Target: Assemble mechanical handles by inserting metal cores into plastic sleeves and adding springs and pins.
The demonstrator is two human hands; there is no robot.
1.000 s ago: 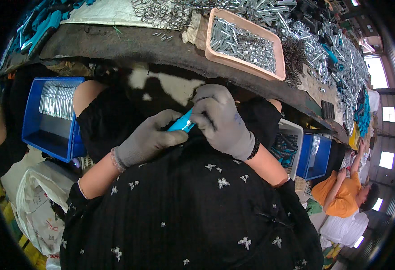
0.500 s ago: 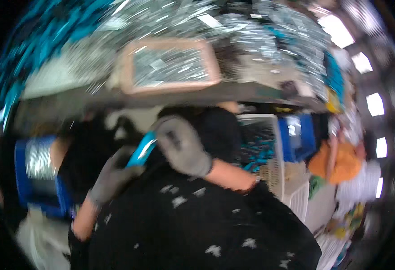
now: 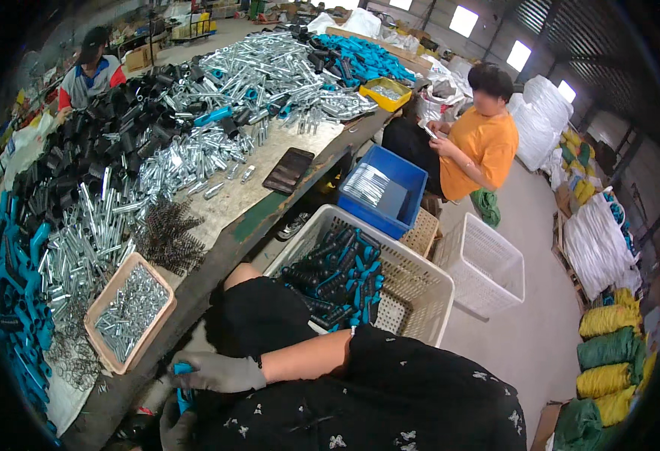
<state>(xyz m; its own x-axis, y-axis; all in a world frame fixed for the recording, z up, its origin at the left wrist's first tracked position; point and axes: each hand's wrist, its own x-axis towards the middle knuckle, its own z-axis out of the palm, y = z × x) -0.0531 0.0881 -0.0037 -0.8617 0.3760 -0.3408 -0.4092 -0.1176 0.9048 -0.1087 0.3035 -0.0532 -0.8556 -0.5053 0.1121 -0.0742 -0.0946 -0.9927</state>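
Blue piece [image 3: 185,401] in two gloved hands, lower left of the frame

At the left edge lies a heap of turquoise shells [image 3: 14,293], with loose silver tubes [image 3: 81,267] beside it. In the upper left, a person in a dark cap [image 3: 93,79] is behind the piled parts. Lower down, a peach tray [image 3: 149,336] of small metal parts rests near the edge of the table [image 3: 193,292], and dark coil springs [image 3: 168,237] lie just above it.

At the bottom, the left hand [image 3: 176,430], partly in shadow, has thumb and fingers closed about the blue piece's lower end. The right hand [image 3: 221,372] curls around its upper part, a blue tip showing above the fingers. Any marking there is too small to read.

Towards the centre, a flat dark object [image 3: 288,171] lies on the table; lettering on it cannot be made out. Below stands a white basket [image 3: 420,282] of black-and-blue parts [image 3: 341,278], then a blue bin [image 3: 367,214] with silver strips. Right of centre, a person in orange [image 3: 484,146] handles something small. Yellow and green bundles [image 3: 604,353] fill the lower right, any print on them illegible
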